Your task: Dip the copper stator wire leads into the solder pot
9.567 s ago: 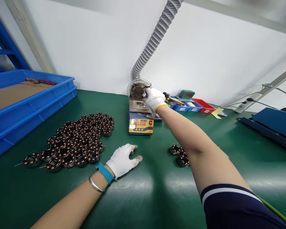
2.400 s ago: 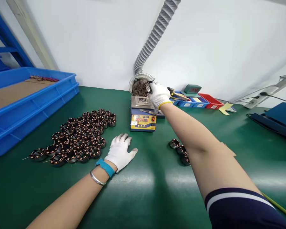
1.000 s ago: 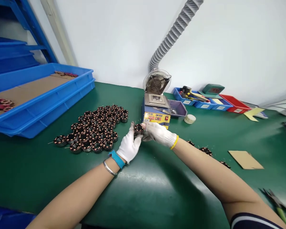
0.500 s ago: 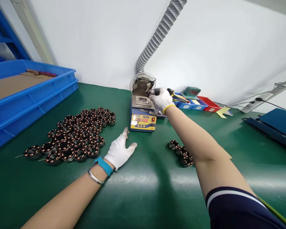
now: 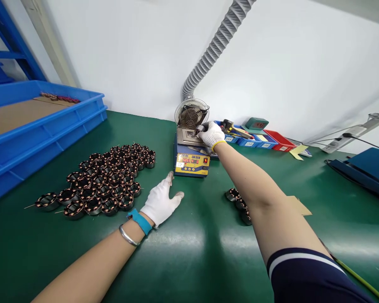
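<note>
My right hand [image 5: 212,134], in a white glove with a yellow cuff, is closed on a wound motor stator [image 5: 198,131]. The glove covers most of that stator. It is at the top of a blue and yellow solder pot [image 5: 192,165], beside the small square opening; whether it touches the metal I cannot tell. My left hand [image 5: 160,203], also gloved, rests low over the green table in front of the pot, thumb and fingers apart, holding nothing. Several copper-wound stators [image 5: 104,179] stand grouped left of it. A few more stators [image 5: 240,204] lie partly behind my right forearm.
Behind the pot are a round fan [image 5: 192,116] and a grey exhaust hose [image 5: 208,52]. Blue bins [image 5: 246,142] and a red bin [image 5: 278,141] line the back right, tools lying over them. A large blue tray [image 5: 78,120] stands left, a blue case [image 5: 364,172] right.
My right hand has moved a little left and down with the stator, closer to the pot's opening. The left hand stays in place. The view has shifted slightly.
</note>
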### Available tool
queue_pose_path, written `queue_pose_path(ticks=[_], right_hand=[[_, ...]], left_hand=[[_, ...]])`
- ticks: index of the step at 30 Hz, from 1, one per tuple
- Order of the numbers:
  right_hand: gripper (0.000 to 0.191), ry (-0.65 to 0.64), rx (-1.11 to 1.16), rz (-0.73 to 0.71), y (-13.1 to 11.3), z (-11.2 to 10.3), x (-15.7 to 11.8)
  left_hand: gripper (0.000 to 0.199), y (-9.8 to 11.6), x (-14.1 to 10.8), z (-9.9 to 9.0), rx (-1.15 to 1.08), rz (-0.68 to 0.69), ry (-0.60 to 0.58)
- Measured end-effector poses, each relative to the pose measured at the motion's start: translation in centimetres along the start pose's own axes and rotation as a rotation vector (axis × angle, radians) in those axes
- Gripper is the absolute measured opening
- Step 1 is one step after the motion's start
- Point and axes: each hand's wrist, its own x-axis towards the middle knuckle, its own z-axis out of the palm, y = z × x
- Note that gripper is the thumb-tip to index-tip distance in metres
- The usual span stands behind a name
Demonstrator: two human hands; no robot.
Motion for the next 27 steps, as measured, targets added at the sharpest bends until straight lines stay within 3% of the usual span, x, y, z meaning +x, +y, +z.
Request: queue_pose_path(ticks=[16, 22, 25, 27], right_hand=[[0.039, 0.011, 0.038, 0.020, 0.2, -0.2, -0.5], [0.037, 0.063, 0.221, 0.024, 0.3, -2.2, -1.6], [0.039, -0.025, 0.319, 0.013, 1.3, -3.8, -4.2], [0.040, -0.177, 0.288, 0.012, 2.2, -4.6, -7.0]], left_hand=[[0.072, -0.1, 0.0, 0.1, 0.042, 0.024, 0.020], [0.071, -0.3, 0.1, 0.1, 0.045, 0.032, 0.025], [0.072, -0.3, 0.1, 0.0, 0.037, 0.015, 0.014], [0.073, -0.2, 0.2, 0.0, 0.025, 0.003, 0.007]])
